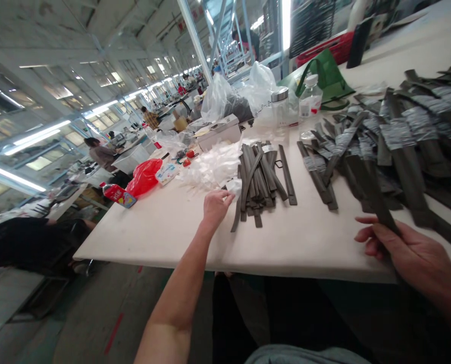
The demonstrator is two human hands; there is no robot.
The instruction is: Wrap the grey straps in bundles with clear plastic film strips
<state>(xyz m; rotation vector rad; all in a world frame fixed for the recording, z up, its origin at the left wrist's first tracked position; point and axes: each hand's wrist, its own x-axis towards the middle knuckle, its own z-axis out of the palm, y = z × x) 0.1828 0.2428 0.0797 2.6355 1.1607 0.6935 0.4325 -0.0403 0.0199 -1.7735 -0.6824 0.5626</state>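
Observation:
My left hand (216, 207) pinches a small whitish plastic piece (234, 187) between thumb and fingertips. It is beside a loose pile of dark grey flat strips (261, 177), left of which thin white plastic pieces (212, 167) are spread. At the right, my right hand (411, 247) is closed around a dark grey strip (373, 192), thumb on top. The strip slants up and away over a heap of wrapped strip bundles (398, 134), bound with clear, shiny film. Whether the held strip is one layer or several I cannot tell.
Behind the piles stand a glass jar (280, 106), a plastic bottle (311, 98) and a green bag (326, 78). A red plastic bag (145, 177) and a red pouch (118, 194) lie at the table's left. Other people sit at benches further back.

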